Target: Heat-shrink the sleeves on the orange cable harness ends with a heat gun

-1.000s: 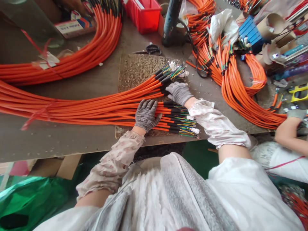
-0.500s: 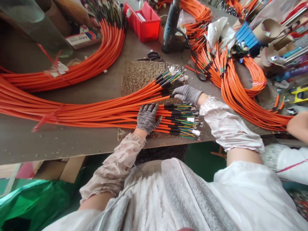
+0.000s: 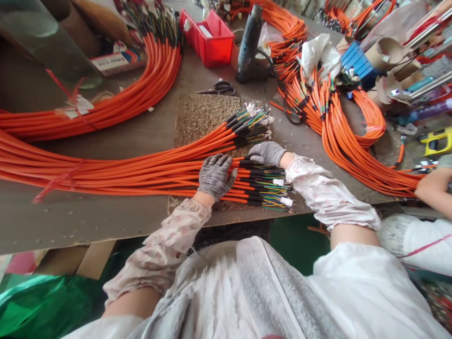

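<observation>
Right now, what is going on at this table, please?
A person's gloved left hand lies across a bundle of orange cables. The gloved right hand is at the black sleeve of one cable; its grip is partly hidden. The cable ends lie in two groups. Scissors lie beyond them.

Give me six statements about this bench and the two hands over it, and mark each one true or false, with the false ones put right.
1. The left hand lies on the orange cables. True.
2. The right hand is inside the red bin. False: it is beside the black sleeves near the cable ends.
3. The scissors lie near the far edge of the rough board. True.
4. Both hands are bare. False: both wear grey gloves.
5. The heat gun is to the left of the red bin. False: it is to the right.
6. The blue bin is to the right of the white bag. True.
</observation>
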Motion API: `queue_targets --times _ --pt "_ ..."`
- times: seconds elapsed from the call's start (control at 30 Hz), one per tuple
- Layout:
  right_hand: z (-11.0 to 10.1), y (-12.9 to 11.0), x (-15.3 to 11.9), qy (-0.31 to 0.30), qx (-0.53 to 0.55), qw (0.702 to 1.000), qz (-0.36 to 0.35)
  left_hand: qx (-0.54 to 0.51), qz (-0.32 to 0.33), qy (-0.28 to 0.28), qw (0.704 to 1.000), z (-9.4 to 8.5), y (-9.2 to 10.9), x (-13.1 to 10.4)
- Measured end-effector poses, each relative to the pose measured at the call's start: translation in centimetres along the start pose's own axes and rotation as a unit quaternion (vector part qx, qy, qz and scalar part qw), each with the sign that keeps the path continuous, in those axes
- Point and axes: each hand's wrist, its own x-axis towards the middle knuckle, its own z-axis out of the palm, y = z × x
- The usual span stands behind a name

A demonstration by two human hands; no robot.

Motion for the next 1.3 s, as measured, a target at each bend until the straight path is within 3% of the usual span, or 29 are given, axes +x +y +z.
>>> queue_targets --times 0.1,0.27,0.47,0.57,0.8,0.97,1.1,1.3 --pt "-0.9 -0.7 1.2 0.046 -0.043 0.998 0.004 0.003 0.012 -0.031 0.999 0.6 -0.5 0.8" --pt "-1.0 -1.3 4.3 0.113 -0.087 0.99 -0.005 0.012 0.016 -0.02 1.0 0.7 -0.9 0.8" --pt "-0.4 0.9 2.8 0.159 0.011 0.986 -0.057 0.004 0.016 -0.021 1.0 0.8 -0.8 0.7" --pt "-0.3 1.8 1.8 0.148 0.054 0.985 -0.075 0.001 0.009 -0.018 1.0 0.9 -0.8 0.8" --pt "-1.2 2.4 2.1 0.045 0.096 0.993 -0.051 0.002 0.01 -0.036 0.999 0.6 -0.7 0.8" --pt "-1.1 1.8 1.5 0.066 0.045 0.997 -0.02 -0.03 0.001 0.001 1.0 0.7 -0.8 0.6" --pt "-0.5 1.2 1.4 0.017 0.005 1.0 -0.02 -0.011 0.008 -0.007 1.0 1.0 -0.7 0.6" --pt "-0.8 -0.8 4.7 0.101 -0.055 0.993 0.022 0.027 0.008 -0.045 0.999 1.0 -0.4 0.8"
